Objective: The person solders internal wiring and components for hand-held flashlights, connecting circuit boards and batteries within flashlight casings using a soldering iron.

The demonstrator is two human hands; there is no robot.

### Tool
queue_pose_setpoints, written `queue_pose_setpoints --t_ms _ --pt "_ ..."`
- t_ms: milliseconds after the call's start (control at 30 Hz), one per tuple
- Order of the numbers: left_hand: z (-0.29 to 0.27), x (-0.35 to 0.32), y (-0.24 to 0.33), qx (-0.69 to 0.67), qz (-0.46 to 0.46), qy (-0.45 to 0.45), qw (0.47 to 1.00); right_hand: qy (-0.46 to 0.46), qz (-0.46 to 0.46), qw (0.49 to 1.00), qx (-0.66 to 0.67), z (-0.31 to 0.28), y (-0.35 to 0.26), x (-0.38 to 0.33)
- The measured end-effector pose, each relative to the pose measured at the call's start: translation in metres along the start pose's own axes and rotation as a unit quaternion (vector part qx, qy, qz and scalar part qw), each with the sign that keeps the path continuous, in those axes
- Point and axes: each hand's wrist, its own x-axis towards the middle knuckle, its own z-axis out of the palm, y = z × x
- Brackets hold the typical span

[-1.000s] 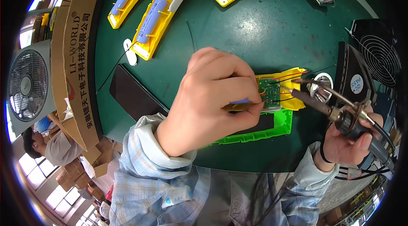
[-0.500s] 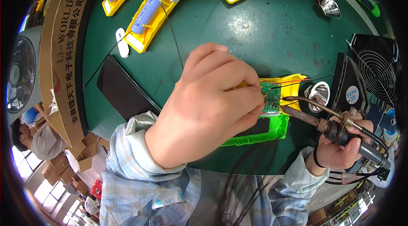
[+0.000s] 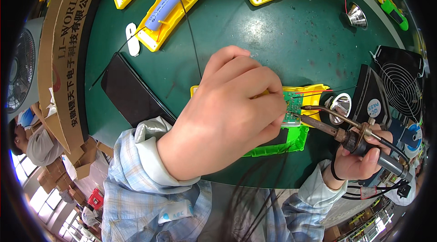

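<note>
In my right hand [image 3: 364, 151] is a soldering iron [image 3: 348, 141] with a thin solder-feed tube [image 3: 334, 113] fixed alongside. Its tip meets the lower part of a small green circuit board [image 3: 292, 105]. That board lies in a yellow plastic housing [image 3: 314, 105], and a green plastic frame [image 3: 298, 139] sits just below it. My left hand [image 3: 232, 110] bends over the housing's left part, fingers closed at the board's left edge; what they pinch is hidden beneath them. Red and black wires run off the board to the right, near a shiny reflector cup [image 3: 340, 108].
Yellow housings with blue battery cells [image 3: 169, 5] lie along the far side, and another reflector [image 3: 356, 16] is at the far right. A black panel [image 3: 132, 92] rests at left beside a cardboard box [image 3: 68, 60]. A black fan with a wire guard [image 3: 400, 76] stands at right.
The whole view has shifted slightly. Both hands stay at the board, the iron's tip still against its lower part; no grip has visibly changed.
</note>
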Motion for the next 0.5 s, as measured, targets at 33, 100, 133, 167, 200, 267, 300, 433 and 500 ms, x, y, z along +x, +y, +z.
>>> queue_pose_setpoints --t_ms 33,100,133,167,200,267,300,433,500 --pt "0.0 0.0 0.0 0.0 0.0 0.0 1.0 -0.001 -0.006 1.0 0.001 0.001 0.0 0.0" --pt "0.0 0.0 0.001 -0.001 -0.002 -0.004 1.0 -0.002 -0.012 1.0 0.002 0.0 0.0 -0.001" --pt "-0.001 0.0 0.0 -0.001 -0.003 -0.004 1.0 -0.004 -0.009 1.0 0.009 -0.001 0.001 -0.001" --pt "-0.001 -0.001 0.0 -0.001 -0.002 -0.004 1.0 -0.006 -0.006 1.0 0.016 -0.001 0.002 -0.001" --pt "-0.001 -0.001 0.0 0.0 -0.001 -0.005 1.0 -0.007 -0.006 1.0 0.017 -0.001 0.003 -0.002" --pt "-0.001 0.0 0.0 -0.001 -0.004 -0.006 1.0 -0.016 -0.019 1.0 0.016 -0.002 0.003 -0.001" --pt "-0.001 0.0 0.0 0.0 -0.007 -0.007 1.0 -0.016 -0.019 1.0 0.015 -0.002 0.006 0.001" --pt "0.0 0.0 0.001 0.001 -0.011 -0.001 1.0 -0.027 -0.07 0.997 0.026 -0.003 0.013 0.002" --pt "0.0 -0.001 0.0 0.0 -0.006 0.001 1.0 -0.02 -0.059 0.998 0.029 -0.004 0.013 0.001"
